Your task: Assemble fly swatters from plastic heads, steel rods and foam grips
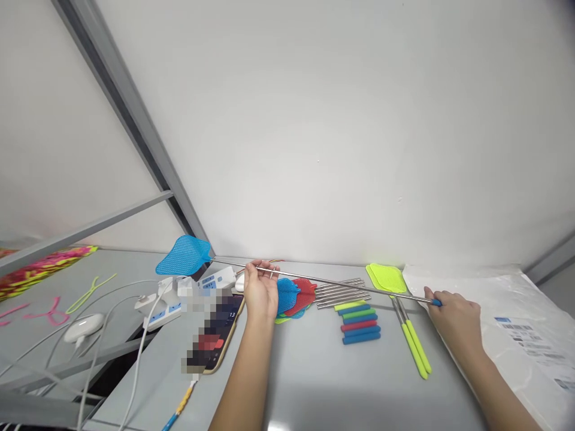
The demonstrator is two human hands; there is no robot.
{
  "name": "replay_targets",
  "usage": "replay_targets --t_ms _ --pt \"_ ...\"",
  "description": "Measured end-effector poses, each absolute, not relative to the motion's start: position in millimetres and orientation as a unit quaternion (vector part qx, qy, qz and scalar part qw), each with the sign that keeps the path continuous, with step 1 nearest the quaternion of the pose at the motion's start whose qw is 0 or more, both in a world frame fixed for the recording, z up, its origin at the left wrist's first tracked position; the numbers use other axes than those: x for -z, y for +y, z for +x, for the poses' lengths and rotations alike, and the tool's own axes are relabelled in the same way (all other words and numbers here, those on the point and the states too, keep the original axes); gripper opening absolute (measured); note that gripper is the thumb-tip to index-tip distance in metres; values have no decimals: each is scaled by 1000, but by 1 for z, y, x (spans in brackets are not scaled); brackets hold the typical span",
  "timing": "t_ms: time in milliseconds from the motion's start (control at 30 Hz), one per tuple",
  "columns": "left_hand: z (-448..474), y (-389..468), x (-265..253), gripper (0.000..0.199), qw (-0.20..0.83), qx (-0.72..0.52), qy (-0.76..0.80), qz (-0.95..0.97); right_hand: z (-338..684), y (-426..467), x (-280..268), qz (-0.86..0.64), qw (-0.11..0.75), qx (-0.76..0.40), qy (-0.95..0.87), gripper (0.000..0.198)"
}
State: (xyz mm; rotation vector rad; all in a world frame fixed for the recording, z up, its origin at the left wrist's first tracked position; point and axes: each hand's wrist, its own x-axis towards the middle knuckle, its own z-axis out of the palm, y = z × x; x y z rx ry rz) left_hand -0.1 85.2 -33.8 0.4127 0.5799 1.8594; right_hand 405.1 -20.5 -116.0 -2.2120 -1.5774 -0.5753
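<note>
A fly swatter with a blue mesh head point(184, 256) and a long steel rod is held up slantwise, its head at the left. My right hand point(453, 314) is closed round its blue handle, most of which the fingers hide. Farther along the rod, my left hand point(262, 293) has the palm turned up, with thumb and curled fingers at the rod near the head. Below the rod lie loose blue swatter heads point(286, 296) and red swatter heads point(302, 296), bare steel rods point(344, 293), and a row of coloured handle grips point(360, 323).
Yellow-green fly swatters point(387, 278) lie near my right hand, beside a white plastic mailing bag point(507, 311). At left are a phone point(224, 335), power strips point(164, 314) and loose white cables. A grey metal frame point(130, 114) stands against the wall.
</note>
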Motion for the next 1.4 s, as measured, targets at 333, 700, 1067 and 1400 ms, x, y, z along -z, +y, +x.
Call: replay_targets --t_ms 333,700,1067,1400 --pt "1 90 35 22 559 -760 251 217 412 -24 115 -793 158 140 -572 28" --pt "1 91 35 22 540 -770 252 228 404 -25 107 -776 173 166 -583 30" --pt "2 90 40 24 568 -731 278 256 391 -28 102 -737 216 182 -614 48" --pt "13 89 46 27 580 -708 305 264 398 -28 102 -758 232 196 -577 50"
